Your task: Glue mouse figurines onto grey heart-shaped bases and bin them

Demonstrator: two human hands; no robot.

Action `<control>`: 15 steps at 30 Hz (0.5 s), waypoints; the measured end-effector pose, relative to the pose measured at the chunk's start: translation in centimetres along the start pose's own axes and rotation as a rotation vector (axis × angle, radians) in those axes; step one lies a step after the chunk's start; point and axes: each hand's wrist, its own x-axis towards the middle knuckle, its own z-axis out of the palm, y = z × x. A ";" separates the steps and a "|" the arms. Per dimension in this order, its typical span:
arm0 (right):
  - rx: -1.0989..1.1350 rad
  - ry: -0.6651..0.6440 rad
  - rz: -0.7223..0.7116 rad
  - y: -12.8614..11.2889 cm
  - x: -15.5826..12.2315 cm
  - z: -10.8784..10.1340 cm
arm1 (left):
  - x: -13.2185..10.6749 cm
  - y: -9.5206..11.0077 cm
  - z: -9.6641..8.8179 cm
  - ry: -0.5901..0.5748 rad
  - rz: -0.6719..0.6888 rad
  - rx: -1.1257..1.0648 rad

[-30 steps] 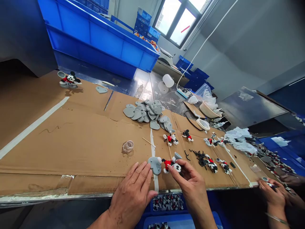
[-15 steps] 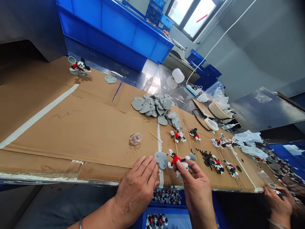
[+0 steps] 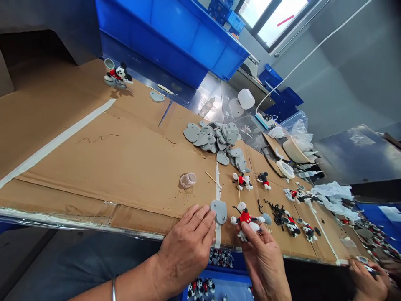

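My left hand (image 3: 188, 246) rests palm down at the near edge of the cardboard-covered table (image 3: 94, 167), fingers stretched out, fingertips touching a grey heart-shaped base (image 3: 219, 211). My right hand (image 3: 263, 257) pinches a small mouse figurine (image 3: 247, 219) with red shorts, lifted slightly just right of the base. A thin wooden stick (image 3: 213, 179) and a small clear cup (image 3: 188, 180) lie beyond my left hand.
A heap of grey bases (image 3: 216, 140) lies mid-table. Several more figurines (image 3: 291, 221) and black parts lie to the right, one finished figurine (image 3: 117, 75) far left. Blue bins (image 3: 175, 33) stand behind. Another person's hands (image 3: 369, 280) work at the right. A bin of figurines (image 3: 213, 284) sits below.
My right hand has turned the figurine and lifted it a little off the table. The left hand has stayed by the grey base. The view has shifted left and down.
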 end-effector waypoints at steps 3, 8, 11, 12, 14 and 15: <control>-0.082 0.059 -0.113 0.3 -0.4 0.4 | -0.2 0.0 0.1 -0.017 0.003 0.005; -0.307 0.115 -0.309 0.3 -0.8 1.0 | -0.3 0.1 0.3 -0.033 0.003 0.007; -0.431 0.132 -0.365 0.1 -0.8 1.4 | -0.4 0.1 0.3 -0.039 0.006 0.002; -0.462 0.133 -0.373 0.1 -0.8 1.6 | -0.4 0.1 0.2 -0.040 0.009 0.002; -0.512 0.117 -0.375 -0.1 -0.8 1.8 | -0.4 0.0 0.1 -0.045 0.012 0.007; -0.535 0.104 -0.374 -0.2 -0.7 1.8 | -0.4 0.0 0.1 -0.047 0.011 0.011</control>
